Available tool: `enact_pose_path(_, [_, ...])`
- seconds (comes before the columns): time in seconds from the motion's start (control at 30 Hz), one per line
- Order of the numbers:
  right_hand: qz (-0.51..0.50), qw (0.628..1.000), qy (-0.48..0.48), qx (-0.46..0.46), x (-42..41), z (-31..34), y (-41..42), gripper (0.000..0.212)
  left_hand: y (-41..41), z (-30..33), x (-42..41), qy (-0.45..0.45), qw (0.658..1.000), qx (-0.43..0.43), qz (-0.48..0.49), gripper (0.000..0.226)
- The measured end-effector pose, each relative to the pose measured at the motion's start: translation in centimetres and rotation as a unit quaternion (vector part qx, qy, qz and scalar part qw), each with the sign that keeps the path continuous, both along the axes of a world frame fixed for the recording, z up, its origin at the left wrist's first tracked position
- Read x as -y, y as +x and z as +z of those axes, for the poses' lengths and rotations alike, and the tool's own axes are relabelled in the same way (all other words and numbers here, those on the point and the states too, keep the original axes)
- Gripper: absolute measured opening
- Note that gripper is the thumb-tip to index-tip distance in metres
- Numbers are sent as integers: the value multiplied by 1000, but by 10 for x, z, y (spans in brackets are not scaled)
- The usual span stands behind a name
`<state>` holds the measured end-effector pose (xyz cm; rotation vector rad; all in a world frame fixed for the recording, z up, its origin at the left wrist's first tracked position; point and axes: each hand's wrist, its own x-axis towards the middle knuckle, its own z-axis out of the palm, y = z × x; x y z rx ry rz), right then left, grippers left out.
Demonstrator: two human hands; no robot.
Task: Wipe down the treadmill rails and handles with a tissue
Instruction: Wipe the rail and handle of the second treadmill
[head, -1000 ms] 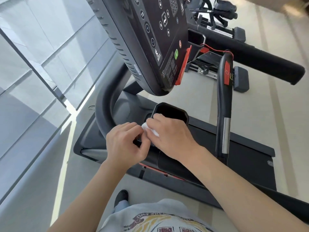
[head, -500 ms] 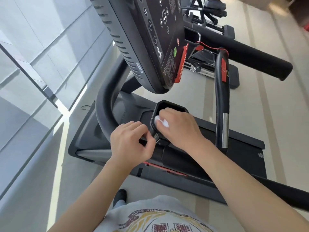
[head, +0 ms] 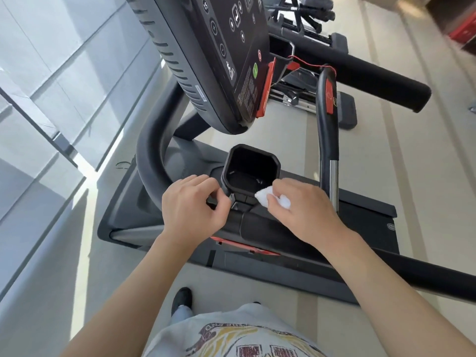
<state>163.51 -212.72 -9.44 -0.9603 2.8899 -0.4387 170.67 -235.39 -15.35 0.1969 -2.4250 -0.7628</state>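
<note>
From the head view, the right hand (head: 306, 212) pinches a crumpled white tissue (head: 268, 198) against the lower right rim of the square black plastic cup holder (head: 251, 164), while the left hand (head: 190, 207), fingers curled, grips the matte rail (head: 152, 148) beside it.

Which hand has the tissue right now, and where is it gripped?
The right hand pinches the crumpled tissue at its middle, one corner poking out by the cup holder.
</note>
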Motion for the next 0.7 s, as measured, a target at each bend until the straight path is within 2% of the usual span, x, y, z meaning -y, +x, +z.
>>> enact_pose_path(0.13, [-64,995,-72,4,-17,-4,4,22,-1,3,-2,-11,1000,-2,-2,27])
enact_pose_path(0.23, [-115,984,-133,-14,1,3,-13,23,-2,5,-4,-23,1000,10,-1,28])
enact_pose_path(0.37, [-144,985,-94,9,34,-16,-54,23,-2,5,-3,-18,1000,17,9,28])
enact_pose_path(0.53, [-101,993,-53,-37,59,-26,-91,18,-4,3,-5,-19,999,26,26,27])
enact_pose_path(0.63, [-123,982,-143,6,59,-25,-104,21,-2,3,-6,-22,999,37,31,27])
enact_pose_path(0.7, [-194,945,-257,55,55,-29,-99,22,-2,3,-5,-24,998,41,30,28])
